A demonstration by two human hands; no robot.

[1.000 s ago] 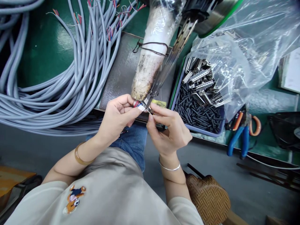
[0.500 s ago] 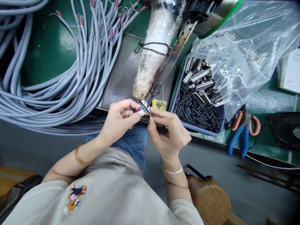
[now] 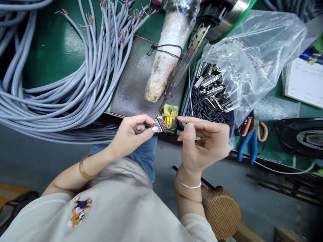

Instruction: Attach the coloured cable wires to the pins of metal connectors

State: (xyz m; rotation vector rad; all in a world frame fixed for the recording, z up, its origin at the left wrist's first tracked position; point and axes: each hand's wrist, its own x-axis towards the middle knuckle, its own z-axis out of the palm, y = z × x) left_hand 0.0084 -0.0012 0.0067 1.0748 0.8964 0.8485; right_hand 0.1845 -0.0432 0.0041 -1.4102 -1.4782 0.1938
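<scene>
My left hand [image 3: 132,133] pinches a metal multi-pin D-sub connector [image 3: 161,123] together with thin red and blue wires at its pin side. To the right, my right hand [image 3: 203,143] is closed at thumb and forefinger on a thin solder wire [image 3: 190,97], which runs up toward a spool [image 3: 233,20] with a green rim. Just above the connector points the dark tip of a soldering iron [image 3: 185,57] with a perforated metal barrel. A yellow piece [image 3: 169,112] lies below that tip, between the two hands.
Grey cables [image 3: 98,77] with stripped ends cover the left. Over the dark plate [image 3: 131,80] hangs a white wrapped tube [image 3: 166,43]. At right stand a bin of black sleeves [image 3: 202,107] and connectors [image 3: 212,80], a plastic bag [image 3: 254,60], and blue-handled pliers [image 3: 248,144].
My right hand has moved right, away from the connector, with the solder wire in its pinch. My left hand and the connector have dropped slightly. The view has shifted a little.
</scene>
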